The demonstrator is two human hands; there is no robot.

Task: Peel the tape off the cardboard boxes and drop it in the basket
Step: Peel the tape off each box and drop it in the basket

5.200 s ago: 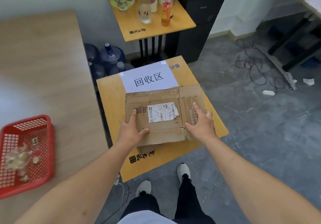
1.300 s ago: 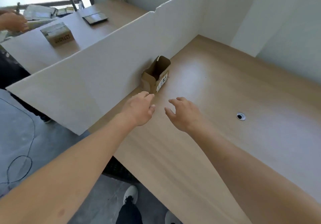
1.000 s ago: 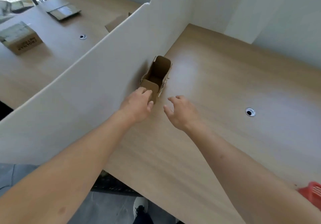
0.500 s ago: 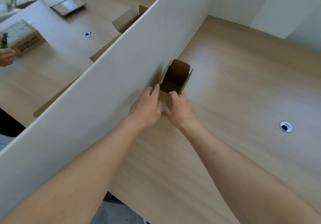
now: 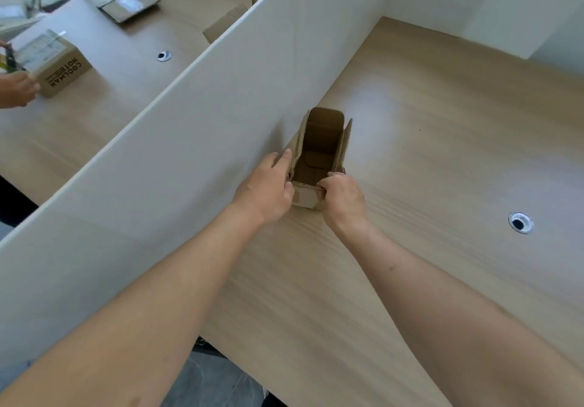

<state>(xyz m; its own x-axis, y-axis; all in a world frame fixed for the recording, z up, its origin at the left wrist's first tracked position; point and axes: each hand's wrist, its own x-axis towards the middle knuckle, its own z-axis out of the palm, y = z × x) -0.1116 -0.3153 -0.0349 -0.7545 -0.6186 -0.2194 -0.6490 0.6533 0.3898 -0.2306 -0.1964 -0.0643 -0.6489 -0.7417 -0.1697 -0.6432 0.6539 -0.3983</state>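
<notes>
Brown box point(image 5: 320, 150), white divider point(image 5: 202, 116), seemingly wood-grain desk point(image 5: 426, 160).

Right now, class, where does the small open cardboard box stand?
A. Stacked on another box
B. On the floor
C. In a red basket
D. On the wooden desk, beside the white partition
D: the small open cardboard box stands on the wooden desk beside the white partition, both hands gripping its near end.
</notes>
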